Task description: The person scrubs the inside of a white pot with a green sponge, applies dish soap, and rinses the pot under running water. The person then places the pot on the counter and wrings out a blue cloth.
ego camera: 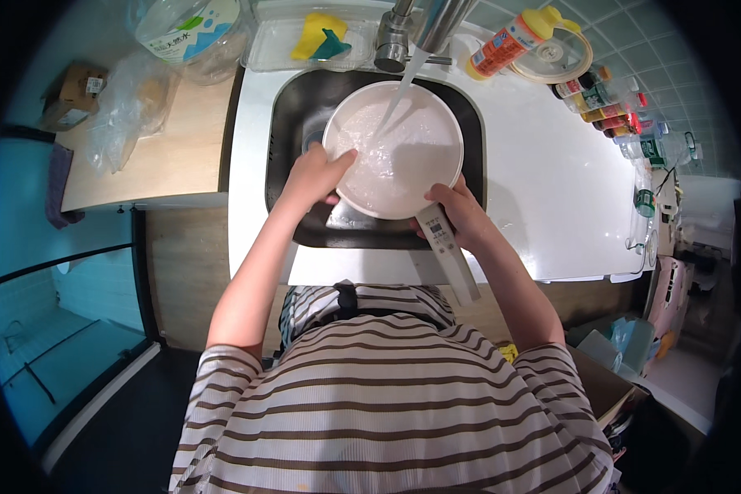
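Note:
Over the dark sink basin [290, 117] I hold a round, light-coloured electric pot [407, 167] with a long handle. Water streams from the metal faucet [435, 31] into the pot, whose inside is wet. My left hand [318, 176] grips the pot's left rim, thumb over the edge and fingers beneath. At the lower right rim, my right hand [454, 207] holds the pot where the handle [451, 259] joins it, with the thumb on the rim. The handle bears a control panel and points down toward my body.
A clear plastic tray [272, 46] with a yellow and green sponge cloth [321, 37] lies behind the sink. Right of the faucet are an orange bottle [506, 49], a round lid [556, 55] and several bottles [611, 111]. A plastic bag [120, 117] and large water jug [191, 37] stand left.

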`<move>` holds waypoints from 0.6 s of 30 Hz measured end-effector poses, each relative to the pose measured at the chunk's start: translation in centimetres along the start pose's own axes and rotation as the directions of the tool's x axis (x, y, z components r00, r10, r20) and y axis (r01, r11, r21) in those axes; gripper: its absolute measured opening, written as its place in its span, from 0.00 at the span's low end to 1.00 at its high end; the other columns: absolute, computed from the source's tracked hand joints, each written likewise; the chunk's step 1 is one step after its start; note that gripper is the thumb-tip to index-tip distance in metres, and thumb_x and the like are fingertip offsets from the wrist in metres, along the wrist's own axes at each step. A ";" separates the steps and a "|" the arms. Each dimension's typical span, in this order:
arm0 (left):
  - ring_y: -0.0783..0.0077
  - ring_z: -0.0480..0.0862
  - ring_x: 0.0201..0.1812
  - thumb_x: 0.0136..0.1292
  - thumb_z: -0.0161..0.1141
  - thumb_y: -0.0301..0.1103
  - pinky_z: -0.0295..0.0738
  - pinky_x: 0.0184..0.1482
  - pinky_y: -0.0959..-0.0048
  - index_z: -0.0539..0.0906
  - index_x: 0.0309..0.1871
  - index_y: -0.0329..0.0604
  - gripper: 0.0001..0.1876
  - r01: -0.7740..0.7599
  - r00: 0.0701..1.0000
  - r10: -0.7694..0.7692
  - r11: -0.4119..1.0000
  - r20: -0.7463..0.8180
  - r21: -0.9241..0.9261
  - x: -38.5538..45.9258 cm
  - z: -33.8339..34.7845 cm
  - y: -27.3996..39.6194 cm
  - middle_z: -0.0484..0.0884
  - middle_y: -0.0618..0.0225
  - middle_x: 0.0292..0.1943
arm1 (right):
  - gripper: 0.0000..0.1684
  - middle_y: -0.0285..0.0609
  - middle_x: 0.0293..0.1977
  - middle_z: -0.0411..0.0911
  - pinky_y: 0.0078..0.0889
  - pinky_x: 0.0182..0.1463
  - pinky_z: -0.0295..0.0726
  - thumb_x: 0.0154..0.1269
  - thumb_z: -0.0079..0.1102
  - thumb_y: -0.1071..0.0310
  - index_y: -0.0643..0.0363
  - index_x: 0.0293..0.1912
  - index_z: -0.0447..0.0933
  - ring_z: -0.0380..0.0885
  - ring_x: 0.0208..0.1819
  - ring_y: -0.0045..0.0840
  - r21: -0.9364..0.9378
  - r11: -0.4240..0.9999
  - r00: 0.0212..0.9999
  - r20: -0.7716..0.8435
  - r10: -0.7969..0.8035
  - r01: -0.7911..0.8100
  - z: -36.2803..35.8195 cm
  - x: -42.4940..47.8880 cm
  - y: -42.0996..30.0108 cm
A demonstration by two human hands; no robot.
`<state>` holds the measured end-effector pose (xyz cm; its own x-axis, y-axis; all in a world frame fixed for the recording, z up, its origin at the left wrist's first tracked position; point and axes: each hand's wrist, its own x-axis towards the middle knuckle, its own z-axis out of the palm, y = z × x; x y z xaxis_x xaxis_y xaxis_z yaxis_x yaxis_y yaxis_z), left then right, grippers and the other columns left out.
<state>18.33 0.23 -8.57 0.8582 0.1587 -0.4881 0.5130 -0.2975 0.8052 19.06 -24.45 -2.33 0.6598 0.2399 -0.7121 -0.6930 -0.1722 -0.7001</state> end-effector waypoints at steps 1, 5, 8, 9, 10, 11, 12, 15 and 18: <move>0.60 0.90 0.31 0.67 0.63 0.49 0.85 0.29 0.67 0.72 0.54 0.21 0.32 -0.056 0.998 0.058 0.996 -0.025 0.069 1.2 0.2 -0.2 0.87 0.46 0.34 | 0.31 0.55 0.47 0.74 0.42 0.35 0.87 0.64 0.54 0.66 0.51 0.63 0.54 0.84 0.36 0.37 0.017 1.000 1.000 -0.008 0.004 -0.003 0.0 0.3 -0.1; 0.57 0.90 0.29 0.66 0.63 0.41 0.87 0.29 0.66 0.72 0.55 0.21 0.27 -0.178 0.980 0.193 0.963 -0.055 0.204 4.5 2.4 -0.1 0.86 0.42 0.37 | 0.31 0.54 0.47 0.74 0.42 0.34 0.87 0.65 0.54 0.67 0.51 0.63 0.50 0.83 0.36 0.36 0.040 0.997 0.998 -0.019 -0.064 0.065 -1.2 1.2 0.3; 0.60 0.90 0.30 0.69 0.60 0.38 0.89 0.27 0.67 0.72 0.59 0.24 0.25 -0.157 0.988 0.158 0.984 -0.002 0.085 4.4 3.5 -0.2 0.86 0.46 0.39 | 0.31 0.53 0.48 0.74 0.41 0.34 0.87 0.67 0.52 0.68 0.50 0.63 0.48 0.83 0.36 0.34 -0.054 0.989 0.984 -0.104 -0.145 0.140 -1.6 0.2 0.6; 0.60 0.90 0.30 0.70 0.59 0.37 0.89 0.27 0.67 0.72 0.60 0.26 0.24 -0.143 0.989 0.142 0.989 0.030 0.028 4.3 3.8 -0.1 0.86 0.47 0.39 | 0.31 0.53 0.48 0.73 0.40 0.34 0.87 0.67 0.52 0.69 0.50 0.63 0.47 0.83 0.36 0.34 -0.058 0.991 0.986 -0.111 -0.126 0.120 -1.8 0.1 0.8; 0.60 0.90 0.34 0.71 0.58 0.35 0.90 0.28 0.67 0.72 0.63 0.31 0.22 -0.081 0.994 0.079 0.996 0.073 0.036 4.2 3.7 0.2 0.86 0.50 0.44 | 0.31 0.53 0.48 0.73 0.40 0.33 0.86 0.67 0.52 0.69 0.50 0.63 0.47 0.83 0.36 0.33 -0.061 0.993 0.987 -0.119 -0.107 0.100 -2.1 0.2 1.1; 0.60 0.90 0.35 0.71 0.59 0.36 0.90 0.28 0.67 0.72 0.63 0.30 0.23 -0.093 0.993 0.092 0.995 0.070 0.019 4.2 3.7 0.1 0.86 0.49 0.43 | 0.31 0.53 0.48 0.73 0.40 0.33 0.86 0.67 0.52 0.69 0.49 0.63 0.47 0.83 0.36 0.33 -0.064 0.995 0.988 -0.125 -0.088 0.080 -2.3 0.3 1.5; 0.61 0.90 0.36 0.70 0.59 0.36 0.90 0.28 0.68 0.72 0.63 0.30 0.23 -0.107 0.992 0.106 0.994 0.063 0.003 4.2 3.6 0.0 0.86 0.49 0.43 | 0.31 0.52 0.48 0.73 0.40 0.33 0.86 0.68 0.52 0.69 0.49 0.63 0.47 0.83 0.36 0.33 -0.045 0.995 0.989 -0.109 -0.095 0.091 -2.4 0.6 1.9; 0.52 0.90 0.41 0.64 0.67 0.38 0.90 0.31 0.62 0.72 0.58 0.25 0.28 -0.154 0.988 0.157 0.979 -0.013 0.135 5.3 4.2 -0.7 0.86 0.45 0.44 | 0.30 0.52 0.47 0.73 0.39 0.32 0.85 0.68 0.52 0.69 0.50 0.62 0.47 0.83 0.36 0.33 -0.007 0.990 0.986 -0.087 -0.142 0.142 -2.0 1.7 2.4; 0.42 0.88 0.46 0.60 0.69 0.39 0.86 0.44 0.55 0.74 0.53 0.24 0.28 -0.189 0.958 0.249 0.922 -0.142 0.338 7.7 6.0 -3.1 0.86 0.39 0.45 | 0.28 0.53 0.47 0.74 0.39 0.33 0.85 0.69 0.53 0.69 0.50 0.60 0.49 0.82 0.37 0.34 -0.018 0.980 0.972 -0.124 -0.198 0.197 -1.2 2.2 2.0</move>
<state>23.20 -3.27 -16.84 0.9523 0.2114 -0.2199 0.3046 -0.6226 0.7208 19.46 -25.43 -5.31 0.8145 0.1490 -0.5607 -0.5442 -0.1388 -0.8274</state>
